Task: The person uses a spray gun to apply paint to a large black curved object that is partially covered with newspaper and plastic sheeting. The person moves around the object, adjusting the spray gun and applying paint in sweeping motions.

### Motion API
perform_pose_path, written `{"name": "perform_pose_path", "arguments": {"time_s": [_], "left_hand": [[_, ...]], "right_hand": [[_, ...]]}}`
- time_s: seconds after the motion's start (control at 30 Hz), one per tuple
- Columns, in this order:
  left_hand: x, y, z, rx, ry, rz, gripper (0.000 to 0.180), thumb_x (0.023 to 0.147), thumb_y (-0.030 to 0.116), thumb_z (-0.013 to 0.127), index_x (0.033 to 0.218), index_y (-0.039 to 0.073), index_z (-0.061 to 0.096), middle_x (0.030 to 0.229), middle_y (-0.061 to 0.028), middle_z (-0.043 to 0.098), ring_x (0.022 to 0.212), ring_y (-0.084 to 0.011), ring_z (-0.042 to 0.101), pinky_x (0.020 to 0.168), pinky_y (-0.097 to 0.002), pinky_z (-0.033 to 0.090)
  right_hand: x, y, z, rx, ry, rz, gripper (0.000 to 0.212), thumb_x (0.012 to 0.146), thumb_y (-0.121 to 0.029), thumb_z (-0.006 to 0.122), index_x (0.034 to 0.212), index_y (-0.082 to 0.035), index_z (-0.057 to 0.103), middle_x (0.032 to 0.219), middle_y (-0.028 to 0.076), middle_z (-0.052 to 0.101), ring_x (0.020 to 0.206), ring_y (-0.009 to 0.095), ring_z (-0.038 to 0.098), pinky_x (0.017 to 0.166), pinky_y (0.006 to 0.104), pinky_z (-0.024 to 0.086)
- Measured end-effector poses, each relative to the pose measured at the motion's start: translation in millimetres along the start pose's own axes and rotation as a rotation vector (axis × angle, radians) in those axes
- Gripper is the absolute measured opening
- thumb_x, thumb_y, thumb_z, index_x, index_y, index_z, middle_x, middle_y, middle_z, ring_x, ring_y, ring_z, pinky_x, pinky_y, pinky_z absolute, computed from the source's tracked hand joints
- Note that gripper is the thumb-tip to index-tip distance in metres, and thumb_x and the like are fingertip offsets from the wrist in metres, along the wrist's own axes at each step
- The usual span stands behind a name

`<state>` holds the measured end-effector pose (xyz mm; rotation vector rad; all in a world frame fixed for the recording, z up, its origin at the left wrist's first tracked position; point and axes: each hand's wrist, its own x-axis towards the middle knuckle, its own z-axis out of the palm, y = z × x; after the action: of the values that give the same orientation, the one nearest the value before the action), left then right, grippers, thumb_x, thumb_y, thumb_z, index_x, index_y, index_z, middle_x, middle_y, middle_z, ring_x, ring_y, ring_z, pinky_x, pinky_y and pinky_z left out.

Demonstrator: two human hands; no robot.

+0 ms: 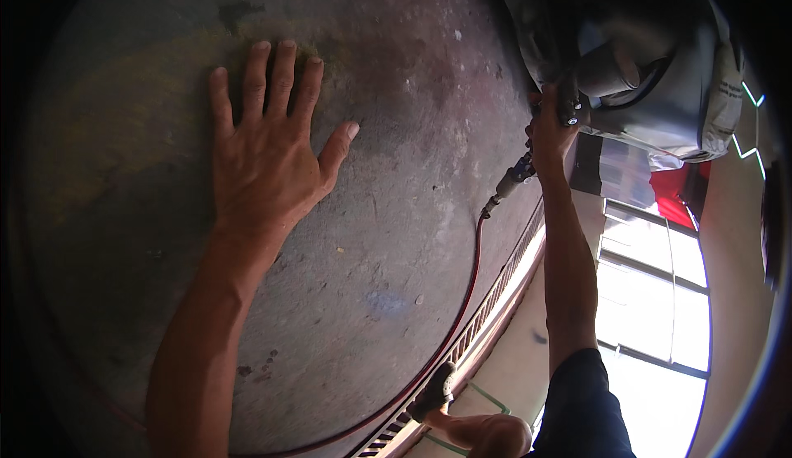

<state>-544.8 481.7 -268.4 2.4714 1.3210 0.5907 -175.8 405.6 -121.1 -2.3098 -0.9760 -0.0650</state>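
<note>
Over the rough, stained grey floor, I am seeing the left hand spreading its fingers wide, palm down and holding nothing; whether it is touching the surface I cannot tell; at the upper right, the right hand is wrapping its fingers round a dark tool, which is sitting just beside a smooth, curved dark panel; wrinkled, pale sheeting is lining that panel's edge; below the hand, a cylindrical coupling is joining a thin red hose, which is curving down past a slatted grating; the tool is looking compact and hard, showing small, shiny round fittings, its remaining shape hiding behind the fingers.
</note>
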Motion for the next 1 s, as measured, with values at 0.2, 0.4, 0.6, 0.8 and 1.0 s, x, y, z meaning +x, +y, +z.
{"name": "perform_pose_path", "arguments": {"time_s": [0.2, 0.4, 0.6, 0.8, 1.0], "left_hand": [[1.0, -1.7, -3.0, 0.004, -0.017, -0.012, 0.071, 0.108, 0.066, 0.047, 0.159, 0.017, 0.053, 0.169, -0.0106, 0.045, 0.162, -0.0308, 0.031, 0.134, -0.0624, 0.017], [5.0, 0.9, -14.9, 0.044, -0.114, -0.018, 0.072, 0.109, 0.064, 0.045, 0.164, 0.017, 0.049, 0.173, -0.0114, 0.039, 0.163, -0.0327, 0.029, 0.134, -0.0619, 0.017], [4.2, 6.5, -17.2, 0.048, -0.111, -0.017, 0.072, 0.109, 0.065, 0.044, 0.162, 0.016, 0.05, 0.172, -0.0119, 0.04, 0.163, -0.0325, 0.028, 0.134, -0.0616, 0.017], [0.8, 5.1, -15.1, 0.044, -0.066, -0.007, 0.07, 0.108, 0.064, 0.046, 0.16, 0.016, 0.053, 0.171, -0.0121, 0.041, 0.163, -0.0323, 0.03, 0.135, -0.0623, 0.016], [-2.2, -3.4, -9.0, 0.076, -0.011, 0.051, 0.071, 0.109, 0.064, 0.046, 0.159, 0.014, 0.054, 0.17, -0.0109, 0.044, 0.161, -0.0302, 0.032, 0.134, -0.0587, 0.019]], "right_hand": [[-49.8, -40.0, -16.6, 0.322, -0.22, 0.191, 0.051, 0.106, -0.049, 0.07, 0.125, -0.002, 0.067, 0.099, 0.01, 0.074, 0.05, 0.004, 0.041, 0.047, 0.0247, 0.038], [-102.7, -68.8, -30.5, 0.53, -0.297, 0.289, 0.049, 0.11, -0.048, 0.065, 0.129, -0.002, 0.065, 0.103, 0.011, 0.073, 0.052, 0.006, 0.042, 0.049, 0.0249, 0.038], [-130.0, -105.0, -64.9, 0.586, -0.09, 0.355, 0.051, 0.108, -0.049, 0.068, 0.131, -0.004, 0.064, 0.104, 0.011, 0.073, 0.055, 0.008, 0.047, 0.053, 0.0277, 0.043], [-121.9, -120.3, -129.8, 0.85, 0.126, 0.396, 0.043, 0.108, -0.05, 0.069, 0.12, -0.009, 0.062, 0.095, 0.004, 0.065, 0.061, 0.007, 0.042, 0.056, 0.0245, 0.039], [-101.5, -117.4, -132.4, 0.715, 0.313, 0.285, 0.043, 0.108, -0.045, 0.069, 0.117, -0.003, 0.063, 0.091, 0.005, 0.065, 0.059, 0.008, 0.047, 0.051, 0.0273, 0.043]]}}
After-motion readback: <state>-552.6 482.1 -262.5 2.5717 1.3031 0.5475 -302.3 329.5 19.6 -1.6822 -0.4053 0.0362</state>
